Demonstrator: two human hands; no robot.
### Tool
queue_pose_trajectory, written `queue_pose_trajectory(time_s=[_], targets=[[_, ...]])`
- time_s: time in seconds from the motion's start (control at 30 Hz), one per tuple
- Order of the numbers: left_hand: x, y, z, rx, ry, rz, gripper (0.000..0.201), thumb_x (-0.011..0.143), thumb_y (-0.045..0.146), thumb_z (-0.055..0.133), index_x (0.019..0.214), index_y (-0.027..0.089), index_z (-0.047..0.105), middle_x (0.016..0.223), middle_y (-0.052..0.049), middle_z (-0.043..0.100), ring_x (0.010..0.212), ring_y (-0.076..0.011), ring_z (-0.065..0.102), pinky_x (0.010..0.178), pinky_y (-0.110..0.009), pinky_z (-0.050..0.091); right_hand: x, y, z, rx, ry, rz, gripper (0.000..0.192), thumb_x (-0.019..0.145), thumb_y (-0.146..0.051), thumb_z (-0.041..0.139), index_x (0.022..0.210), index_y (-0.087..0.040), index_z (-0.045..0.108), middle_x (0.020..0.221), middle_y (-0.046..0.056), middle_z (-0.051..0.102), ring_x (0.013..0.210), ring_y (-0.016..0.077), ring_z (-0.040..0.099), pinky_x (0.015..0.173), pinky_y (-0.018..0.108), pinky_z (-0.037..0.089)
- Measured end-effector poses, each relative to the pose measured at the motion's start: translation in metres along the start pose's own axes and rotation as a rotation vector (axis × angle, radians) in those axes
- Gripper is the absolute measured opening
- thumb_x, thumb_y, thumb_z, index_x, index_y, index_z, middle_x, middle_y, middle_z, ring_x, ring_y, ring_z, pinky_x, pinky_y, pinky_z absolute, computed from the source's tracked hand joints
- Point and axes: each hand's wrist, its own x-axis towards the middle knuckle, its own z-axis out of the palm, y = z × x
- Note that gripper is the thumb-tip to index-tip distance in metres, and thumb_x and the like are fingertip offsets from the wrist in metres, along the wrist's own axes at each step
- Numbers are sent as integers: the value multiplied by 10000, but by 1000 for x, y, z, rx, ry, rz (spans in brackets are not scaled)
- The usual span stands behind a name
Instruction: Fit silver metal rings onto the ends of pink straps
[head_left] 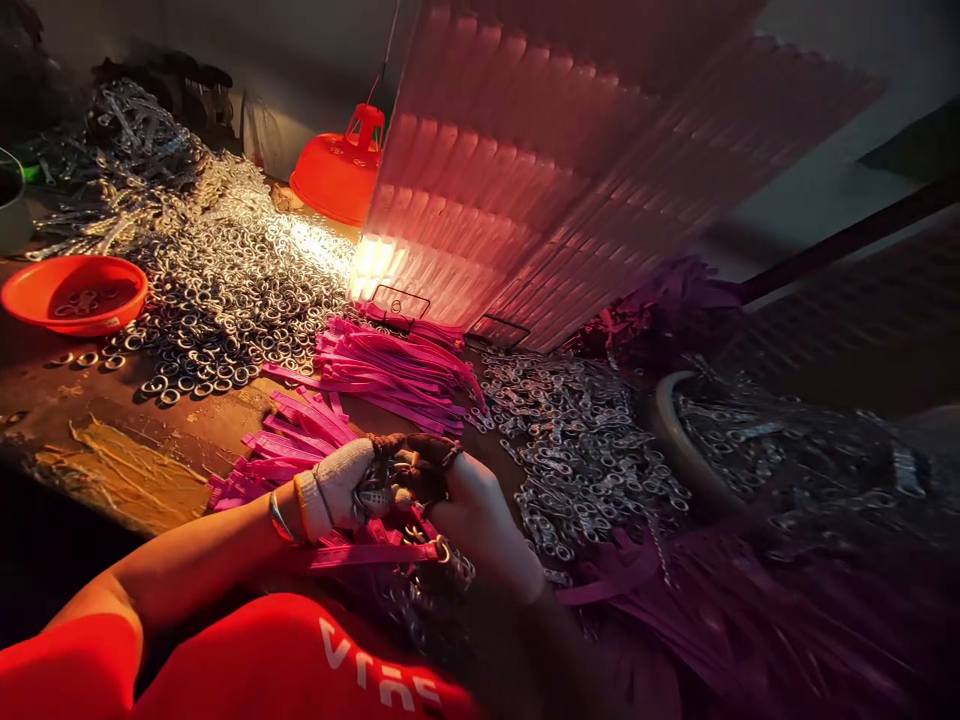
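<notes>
My left hand (341, 485), in a pale glove with dark fingertips, is closed near the front of the table. A small grey metal fitting (375, 497) shows between its fingers. Close against it, my right hand (480, 510) has its dark fingertips bent inward, touching the left fingers; what they pinch is hidden in shadow. Just below both hands hangs a pink strap (367, 555) with a metal ring (442, 548) at its end. More pink straps (300, 440) lie beyond my left wrist.
A large heap of metal rings (232, 270) spreads under an orange lamp (337, 175). An orange bowl (97, 290) stands at left. Metal clasps (585, 430) lie right, beside a rimmed basin (671, 430). A translucent ribbed panel (510, 170) rises behind another strap bundle (397, 370).
</notes>
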Motion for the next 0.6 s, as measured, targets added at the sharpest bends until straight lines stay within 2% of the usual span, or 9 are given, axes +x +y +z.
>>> queue_pose_trajectory(time_s=[0.13, 0.23, 0.33, 0.43, 0.5, 0.6], targets=[[-6, 6, 1, 154, -60, -53, 197, 807, 283, 636, 790, 91, 678, 638, -49, 632, 433, -83, 498, 340, -176, 198, 4, 6, -10, 89, 10, 98, 516, 711, -79, 552, 1204, -210, 629, 889, 10, 691, 781, 150, 626, 707, 263, 508], [-10, 3, 5, 310, -80, 68, 111, 746, 218, 683, 736, 109, 663, 606, -16, 587, 457, -63, 466, 396, -167, 266, 4, 8, -6, 66, 24, 77, 502, 703, -91, 551, 1182, -209, 646, 932, 23, 708, 816, 163, 634, 732, 278, 512], [-11, 1, 8, 391, -58, 142, 127, 736, 246, 695, 736, 135, 632, 581, 13, 540, 436, -56, 417, 407, -176, 264, 1, 7, 0, 30, 79, 57, 430, 776, -113, 517, 1160, -226, 675, 1053, 55, 728, 940, 200, 655, 816, 321, 513], [-11, -1, 8, 453, 13, 206, 175, 784, 321, 662, 766, 161, 594, 557, 33, 505, 407, -56, 370, 397, -181, 248, -2, 6, -1, -2, 132, 130, 351, 828, -140, 506, 1096, -234, 713, 1005, 52, 748, 900, 214, 670, 781, 323, 515], [-11, -2, 8, 544, 87, 304, 211, 814, 365, 644, 768, 170, 576, 542, 33, 502, 401, -63, 369, 390, -185, 253, -3, 6, -4, -26, 156, 182, 327, 842, -157, 512, 1083, -239, 718, 956, 46, 747, 846, 212, 662, 744, 320, 514], [-9, -4, 10, 687, 176, 451, 245, 830, 388, 642, 749, 170, 568, 535, 21, 516, 409, -74, 400, 383, -189, 265, -4, 5, -6, -42, 109, 178, 364, 830, -140, 506, 1124, -245, 693, 989, 53, 728, 875, 211, 643, 774, 331, 516]])
